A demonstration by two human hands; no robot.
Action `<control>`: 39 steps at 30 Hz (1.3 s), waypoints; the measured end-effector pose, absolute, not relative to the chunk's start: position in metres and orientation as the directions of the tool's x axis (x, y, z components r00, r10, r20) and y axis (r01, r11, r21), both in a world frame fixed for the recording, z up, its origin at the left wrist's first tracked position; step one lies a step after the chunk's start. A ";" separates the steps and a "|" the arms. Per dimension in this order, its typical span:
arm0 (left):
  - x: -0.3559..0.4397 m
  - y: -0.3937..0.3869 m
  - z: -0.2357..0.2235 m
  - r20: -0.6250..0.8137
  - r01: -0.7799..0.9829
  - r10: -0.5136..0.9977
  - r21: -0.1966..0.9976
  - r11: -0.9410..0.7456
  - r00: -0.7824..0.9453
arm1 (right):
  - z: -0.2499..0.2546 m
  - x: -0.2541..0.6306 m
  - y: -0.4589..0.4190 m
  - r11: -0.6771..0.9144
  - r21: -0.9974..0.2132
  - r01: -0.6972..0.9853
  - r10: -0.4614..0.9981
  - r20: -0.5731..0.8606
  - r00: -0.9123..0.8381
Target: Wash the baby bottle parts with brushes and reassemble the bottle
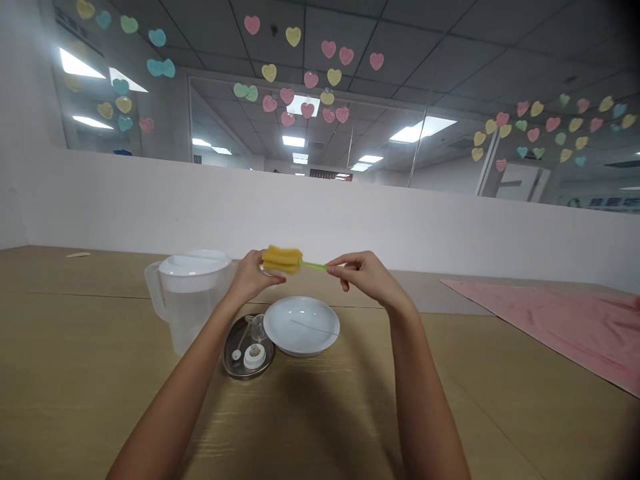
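Note:
A sponge brush (283,259) with a ribbed yellow head and thin green handle is held level above the table. My right hand (361,273) pinches the handle's end between thumb and fingers. My left hand (251,277) curves around the left end of the sponge head, thumb below and fingers above; its exact contact is partly hidden. Beneath the brush stands a white bowl (301,325) with a thin line across its inside. Beside it, a round metal tray (243,373) carries a white ring-shaped piece (255,357), a small clear cup-like piece (258,329) and a thin tube with a white end (237,355).
A lidded translucent pitcher (187,307) stands left of the tray, partly behind my left forearm. A pink cloth (555,327) lies at the table's right. A small pale flat piece (79,255) rests at the far left. Behind the table (90,387) runs a low white wall (320,207) below glass.

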State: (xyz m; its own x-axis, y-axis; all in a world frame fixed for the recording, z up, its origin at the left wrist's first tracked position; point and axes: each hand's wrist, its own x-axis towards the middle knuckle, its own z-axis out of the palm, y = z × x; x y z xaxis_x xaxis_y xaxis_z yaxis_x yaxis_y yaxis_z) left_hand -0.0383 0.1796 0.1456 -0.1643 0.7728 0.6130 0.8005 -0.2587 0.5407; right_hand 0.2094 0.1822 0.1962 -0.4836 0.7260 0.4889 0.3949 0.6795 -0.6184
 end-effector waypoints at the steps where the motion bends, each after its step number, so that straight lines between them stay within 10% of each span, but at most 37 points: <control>1: -0.039 0.180 0.145 0.634 0.806 0.758 0.523 -0.275 -0.152 | 0.195 0.211 0.184 0.657 -0.630 0.415 0.745 0.455 -0.488; 13: -0.004 0.176 0.137 0.768 0.957 0.612 -0.003 -0.292 0.189 | 0.189 0.211 0.181 0.458 -0.619 0.638 0.888 0.278 -0.367; 20: 0.010 0.171 0.134 0.706 0.957 0.672 -0.028 -0.290 0.224 | 0.180 0.172 0.169 0.590 -0.463 0.662 0.801 0.440 -0.406; 39: 0.006 0.177 0.126 0.636 0.985 0.753 -0.089 -0.144 0.168 | 0.201 0.241 0.159 0.499 -0.535 0.682 0.855 0.173 -0.489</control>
State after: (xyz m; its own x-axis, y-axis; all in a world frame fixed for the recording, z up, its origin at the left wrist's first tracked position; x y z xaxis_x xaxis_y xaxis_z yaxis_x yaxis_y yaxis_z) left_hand 0.0058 0.1774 0.1256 0.1679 0.7528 0.6365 0.9855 -0.1442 -0.0894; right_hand 0.2415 0.1595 0.2013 -0.4894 0.8546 0.1734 0.6816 0.4989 -0.5353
